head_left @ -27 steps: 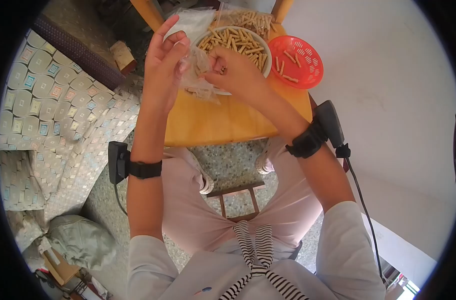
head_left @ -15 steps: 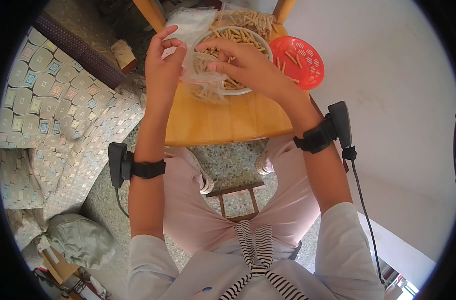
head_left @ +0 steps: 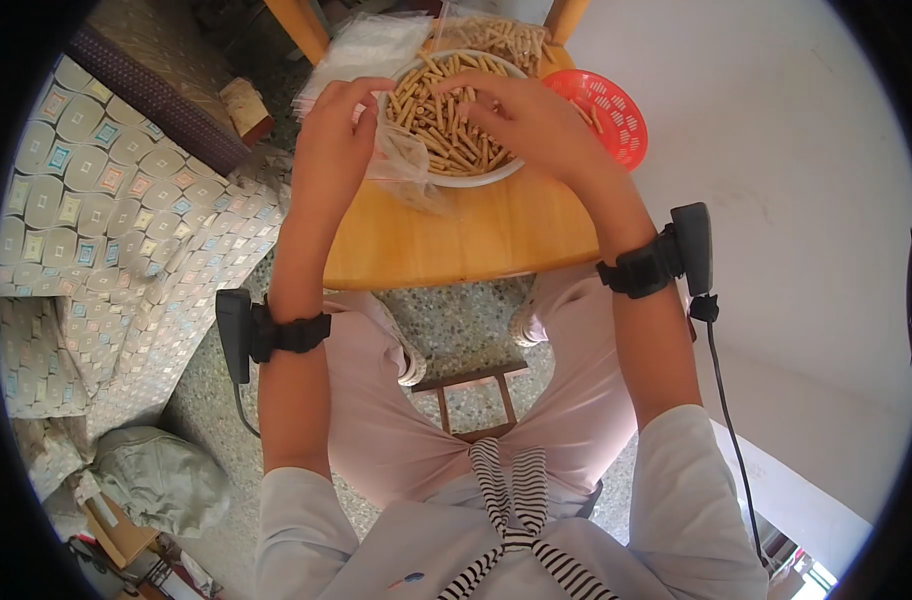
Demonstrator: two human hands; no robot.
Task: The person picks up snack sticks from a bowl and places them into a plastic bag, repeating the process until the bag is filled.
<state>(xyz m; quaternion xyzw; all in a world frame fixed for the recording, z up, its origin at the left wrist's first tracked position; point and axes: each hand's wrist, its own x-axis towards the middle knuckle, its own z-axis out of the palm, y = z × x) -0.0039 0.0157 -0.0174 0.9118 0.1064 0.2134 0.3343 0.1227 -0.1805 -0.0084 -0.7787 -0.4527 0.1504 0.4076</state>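
A pale round bowl (head_left: 473,182) full of short tan sticks (head_left: 456,130) stands on a wooden chair seat (head_left: 456,240). At the bowl's left rim, my left hand (head_left: 338,125) has its fingers curled on a clear plastic bag (head_left: 404,165), which droops over the rim onto the seat; the exact grip is partly hidden. Over the bowl's right side is my right hand (head_left: 516,115), its thumb and forefinger apart above the sticks, with nothing visible between them.
A red perforated basket (head_left: 626,125) with a few sticks is right of the bowl. Behind lie a bag of sticks (head_left: 491,38) and flat clear bags (head_left: 371,50). Patterned fabric (head_left: 126,220) covers the left side; a white wall (head_left: 776,200) rises at right.
My right hand has moved right and slightly up, away from the plastic bag, with its fingers over the sticks. My left hand has lowered slightly, and the bag has shifted with it.
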